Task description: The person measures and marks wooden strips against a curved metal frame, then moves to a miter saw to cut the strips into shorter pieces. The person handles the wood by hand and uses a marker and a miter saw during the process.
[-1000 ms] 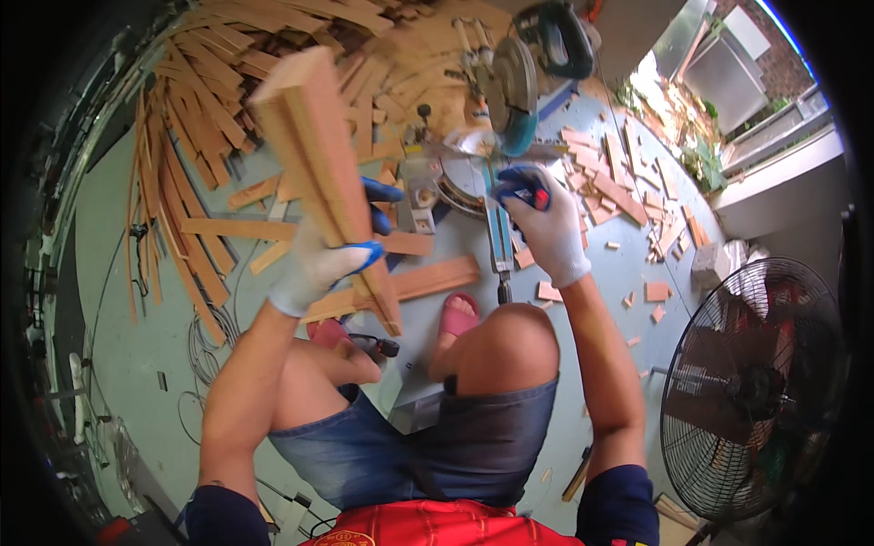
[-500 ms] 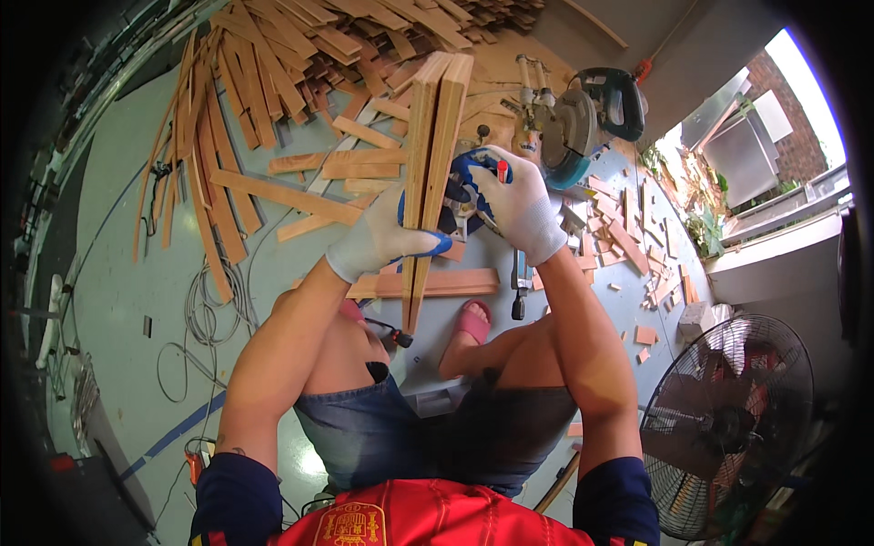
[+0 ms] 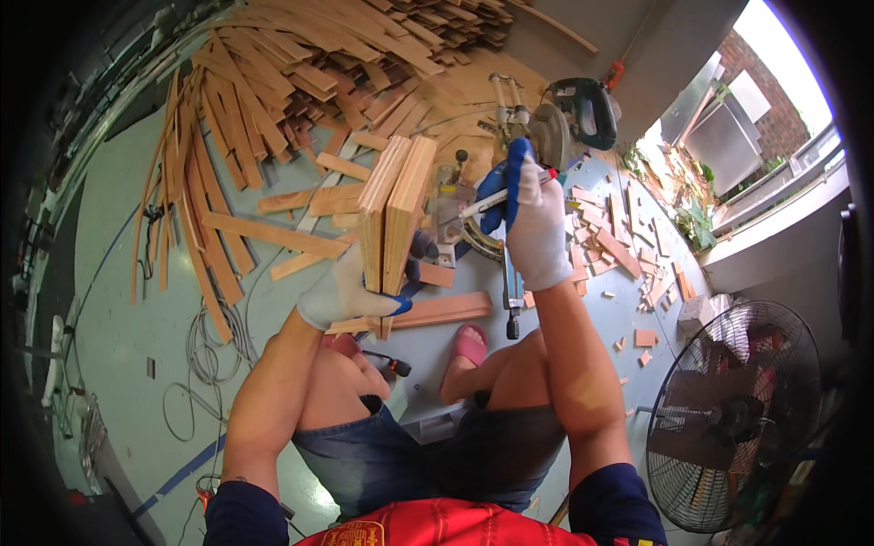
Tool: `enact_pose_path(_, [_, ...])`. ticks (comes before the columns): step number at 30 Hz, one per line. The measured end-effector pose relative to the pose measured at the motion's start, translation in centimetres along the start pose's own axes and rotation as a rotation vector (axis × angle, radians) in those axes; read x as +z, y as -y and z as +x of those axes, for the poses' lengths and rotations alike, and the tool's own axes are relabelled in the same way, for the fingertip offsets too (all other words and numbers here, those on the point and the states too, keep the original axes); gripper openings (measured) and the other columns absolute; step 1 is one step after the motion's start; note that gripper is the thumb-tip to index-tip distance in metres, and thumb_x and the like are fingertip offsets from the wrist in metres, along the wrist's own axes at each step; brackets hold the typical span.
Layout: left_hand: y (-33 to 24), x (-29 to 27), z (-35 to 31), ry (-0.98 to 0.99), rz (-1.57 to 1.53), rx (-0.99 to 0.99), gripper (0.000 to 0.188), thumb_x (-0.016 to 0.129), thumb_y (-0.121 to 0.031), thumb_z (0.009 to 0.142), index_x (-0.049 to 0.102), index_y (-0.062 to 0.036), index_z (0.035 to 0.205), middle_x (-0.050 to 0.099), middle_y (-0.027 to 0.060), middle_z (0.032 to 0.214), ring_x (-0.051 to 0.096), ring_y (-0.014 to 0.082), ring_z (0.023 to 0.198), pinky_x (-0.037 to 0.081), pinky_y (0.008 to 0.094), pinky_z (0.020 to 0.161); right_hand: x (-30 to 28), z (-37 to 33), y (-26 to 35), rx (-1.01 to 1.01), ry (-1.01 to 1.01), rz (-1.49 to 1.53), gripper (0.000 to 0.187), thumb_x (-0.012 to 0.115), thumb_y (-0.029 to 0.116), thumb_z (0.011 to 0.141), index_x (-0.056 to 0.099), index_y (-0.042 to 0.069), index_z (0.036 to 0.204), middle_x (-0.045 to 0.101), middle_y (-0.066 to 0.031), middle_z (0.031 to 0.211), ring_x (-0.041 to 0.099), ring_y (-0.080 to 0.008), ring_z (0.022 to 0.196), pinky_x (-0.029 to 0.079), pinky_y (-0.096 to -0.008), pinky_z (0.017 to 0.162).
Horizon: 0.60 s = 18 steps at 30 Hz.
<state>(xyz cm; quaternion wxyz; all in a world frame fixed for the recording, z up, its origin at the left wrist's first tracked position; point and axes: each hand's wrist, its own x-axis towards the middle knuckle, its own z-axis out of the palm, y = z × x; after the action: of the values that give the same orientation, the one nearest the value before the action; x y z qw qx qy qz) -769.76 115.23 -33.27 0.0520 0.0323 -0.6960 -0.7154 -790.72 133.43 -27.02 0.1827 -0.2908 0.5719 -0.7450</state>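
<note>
Two wooden planks, standing side by side with a narrow gap between them, rise in front of me. Wrapped round their lower part is my left hand, in a white glove with blue coating. To the right of the planks, my gloved right hand grips a white marker pen with a red end. The marker slants down and left, its lower end a little apart from the planks. Both hands are above my knees, and the left hand's far fingers are mostly hidden behind the wood.
Beyond the right hand stands a mitre saw. Long wooden strips are heaped at the far left, with offcuts scattered at right. A black fan stands at the near right. A cable coils on the floor at left.
The planks have been lowered toward me and left, with their ends tilted more into view. My right hand has moved away from them to the right, and the marker now shows along its length.
</note>
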Motion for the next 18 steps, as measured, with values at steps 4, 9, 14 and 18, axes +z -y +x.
enact_pose_path(4, [-0.6,0.2,0.1,0.024,-0.041,0.019,0.081,0.093,-0.016,0.076,0.057,-0.0037,0.147,0.063,0.0101,0.135,0.062,0.0236,0.116,0.053,0.0407,0.102,0.5,0.1,-0.3,0.103,-0.011,-0.035,0.058,0.059,0.054,0.116,0.070,0.002,0.093,0.071,-0.0048,0.076,0.060,-0.0099,0.058,0.047,-0.0282,0.052])
enact_pose_path(9, [0.5,0.0,0.3,0.004,0.005,0.032,0.082,0.094,-0.019,0.075,0.057,-0.0030,0.147,0.064,0.0091,0.129,0.063,0.0219,0.114,0.055,0.0392,0.100,0.9,-0.1,-0.4,0.122,0.006,-0.058,0.056,0.059,0.052,0.116,0.071,0.002,0.095,0.070,-0.0043,0.076,0.061,-0.0103,0.059,0.048,-0.0276,0.054])
enact_pose_path(14, [1.4,-0.4,0.5,-0.008,0.109,0.056,0.086,0.096,-0.025,0.076,0.058,-0.0011,0.149,0.069,0.0061,0.120,0.065,0.0166,0.109,0.057,0.0345,0.095,1.2,-0.2,-1.2,0.141,0.051,-0.164,0.056,0.057,0.053,0.116,0.071,0.002,0.099,0.070,-0.0043,0.079,0.066,-0.0117,0.066,0.053,-0.0276,0.062])
enact_pose_path(18, [0.4,0.2,0.4,-0.018,0.111,0.026,0.083,0.095,-0.023,0.077,0.058,-0.0016,0.148,0.069,0.0065,0.120,0.066,0.0167,0.108,0.058,0.0354,0.094,1.7,-0.1,-2.1,0.162,0.031,-0.046,0.044,0.065,0.043,0.115,0.075,0.003,0.098,0.061,0.0046,0.075,0.050,-0.0048,0.062,0.042,-0.0266,0.054])
